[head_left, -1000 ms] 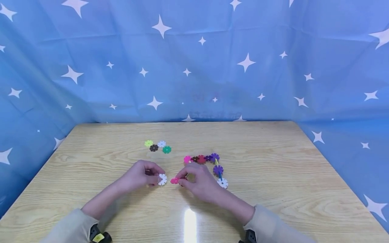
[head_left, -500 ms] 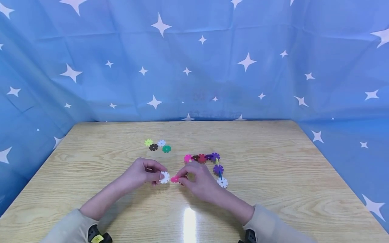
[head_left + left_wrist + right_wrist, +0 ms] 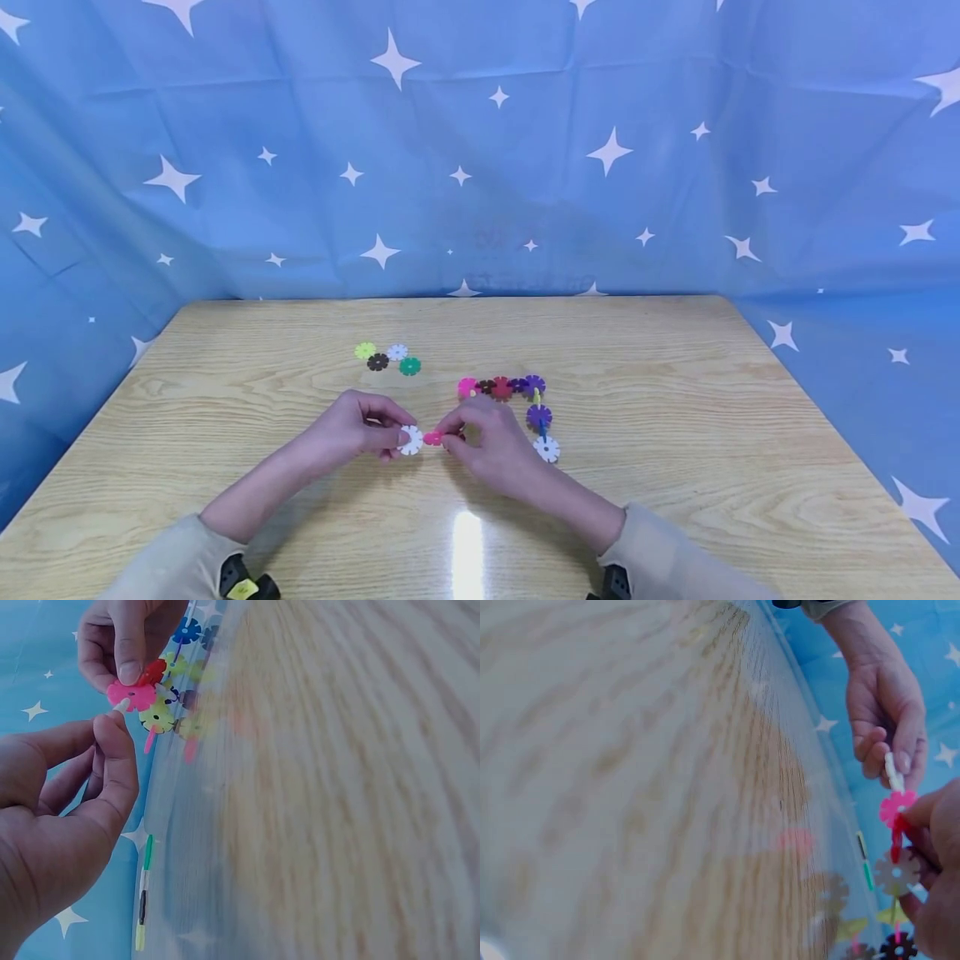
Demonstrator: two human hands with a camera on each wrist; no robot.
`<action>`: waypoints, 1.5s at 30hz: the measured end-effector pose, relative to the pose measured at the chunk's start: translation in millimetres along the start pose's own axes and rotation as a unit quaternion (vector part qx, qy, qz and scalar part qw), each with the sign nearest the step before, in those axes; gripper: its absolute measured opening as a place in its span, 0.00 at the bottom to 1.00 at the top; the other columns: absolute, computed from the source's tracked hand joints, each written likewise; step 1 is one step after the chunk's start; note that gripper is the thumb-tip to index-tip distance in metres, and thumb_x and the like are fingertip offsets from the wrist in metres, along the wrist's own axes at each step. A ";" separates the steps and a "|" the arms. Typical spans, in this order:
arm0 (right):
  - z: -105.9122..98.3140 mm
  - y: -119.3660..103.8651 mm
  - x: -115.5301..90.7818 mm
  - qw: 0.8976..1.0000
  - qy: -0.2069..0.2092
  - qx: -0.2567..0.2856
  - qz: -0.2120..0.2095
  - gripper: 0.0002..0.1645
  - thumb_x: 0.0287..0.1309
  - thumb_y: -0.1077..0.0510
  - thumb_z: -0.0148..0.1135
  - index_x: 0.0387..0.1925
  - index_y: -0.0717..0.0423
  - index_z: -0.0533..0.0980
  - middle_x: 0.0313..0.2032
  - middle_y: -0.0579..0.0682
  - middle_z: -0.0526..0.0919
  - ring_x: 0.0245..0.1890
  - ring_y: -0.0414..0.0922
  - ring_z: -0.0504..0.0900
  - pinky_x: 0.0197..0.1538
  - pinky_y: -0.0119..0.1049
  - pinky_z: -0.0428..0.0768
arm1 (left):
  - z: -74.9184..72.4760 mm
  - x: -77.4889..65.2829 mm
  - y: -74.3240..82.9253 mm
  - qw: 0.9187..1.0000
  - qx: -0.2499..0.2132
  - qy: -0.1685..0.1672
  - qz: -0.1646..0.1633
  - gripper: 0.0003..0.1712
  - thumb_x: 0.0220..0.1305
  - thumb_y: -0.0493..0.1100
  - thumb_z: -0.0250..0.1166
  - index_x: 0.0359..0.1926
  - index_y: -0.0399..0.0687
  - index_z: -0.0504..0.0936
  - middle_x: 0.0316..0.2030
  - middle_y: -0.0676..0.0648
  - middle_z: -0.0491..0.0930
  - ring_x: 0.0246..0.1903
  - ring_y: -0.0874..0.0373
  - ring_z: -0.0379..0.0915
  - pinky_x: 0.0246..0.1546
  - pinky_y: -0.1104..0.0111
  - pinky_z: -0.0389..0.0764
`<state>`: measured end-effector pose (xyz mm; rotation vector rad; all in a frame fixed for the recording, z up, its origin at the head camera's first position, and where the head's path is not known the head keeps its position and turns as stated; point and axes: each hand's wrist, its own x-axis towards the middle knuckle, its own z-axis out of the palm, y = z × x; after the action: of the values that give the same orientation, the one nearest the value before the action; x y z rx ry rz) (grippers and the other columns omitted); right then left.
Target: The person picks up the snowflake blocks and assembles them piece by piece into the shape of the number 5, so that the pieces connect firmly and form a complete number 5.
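Observation:
My left hand (image 3: pixel 362 427) pinches a white snowflake disc (image 3: pixel 411 440) between thumb and fingers. A pink snowflake disc (image 3: pixel 432 438) is pinched by my right hand (image 3: pixel 487 440), and the two discs meet edge to edge. Whether their slots interlock, I cannot tell. In the left wrist view the white disc (image 3: pixel 121 706) shows edge-on against the pink one (image 3: pixel 133 696). A red disc (image 3: pixel 897 838) joins the pink disc on its other side in the right wrist view. More linked discs run on from there, partly hidden behind my right hand.
A linked chain of coloured discs (image 3: pixel 501 388) curves beyond and right of my right hand, ending at a white disc (image 3: pixel 547 449). Several loose discs, among them a green one (image 3: pixel 410 367), lie farther back on the wooden table (image 3: pixel 675 400). A starry blue cloth hangs behind.
My left hand has carried the white disc rightward, closing the gap to the pink disc. My right hand has stayed nearly in place, and the chain has shifted slightly.

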<state>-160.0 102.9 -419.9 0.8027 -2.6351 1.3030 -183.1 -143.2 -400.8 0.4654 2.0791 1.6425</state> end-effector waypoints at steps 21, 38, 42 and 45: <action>5.0 3.0 -2.0 1.000 0.010 -0.011 -0.012 0.11 0.56 0.68 0.72 0.36 0.48 0.85 0.34 0.37 0.82 0.42 0.39 0.79 0.54 0.44 0.77 | 4.1 0.6 -4.0 0.999 -0.039 0.005 -0.009 0.15 0.64 0.32 0.69 0.49 0.26 0.83 0.34 0.41 0.83 0.30 0.54 0.82 0.37 0.64 0.87; 9.6 4.3 -3.2 0.999 0.012 -0.036 -0.024 0.08 0.54 0.65 0.76 0.33 0.50 0.86 0.30 0.36 0.81 0.34 0.39 0.78 0.42 0.34 0.76 | 10.2 1.7 -8.1 0.998 -0.056 0.007 -0.006 0.15 0.60 0.30 0.71 0.47 0.24 0.83 0.34 0.39 0.85 0.30 0.55 0.82 0.37 0.65 0.87; 9.0 4.9 -3.1 0.998 0.018 -0.043 -0.044 0.08 0.54 0.65 0.76 0.33 0.51 0.86 0.31 0.37 0.83 0.34 0.37 0.78 0.44 0.35 0.77 | 11.2 3.7 -11.9 0.997 -0.077 0.006 -0.016 0.15 0.61 0.30 0.70 0.47 0.24 0.83 0.34 0.40 0.85 0.30 0.55 0.81 0.37 0.66 0.87; 8.4 4.8 -1.7 0.996 0.022 -0.044 -0.068 0.08 0.53 0.65 0.76 0.34 0.51 0.86 0.31 0.39 0.84 0.34 0.36 0.78 0.45 0.35 0.77 | 11.0 4.6 -15.3 0.996 -0.090 0.007 -0.021 0.15 0.60 0.29 0.70 0.47 0.23 0.83 0.34 0.41 0.85 0.29 0.56 0.81 0.36 0.67 0.86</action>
<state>-159.7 99.6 -429.1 0.9115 -2.5340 1.1483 -180.9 -135.4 -418.4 0.3492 1.9160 1.7928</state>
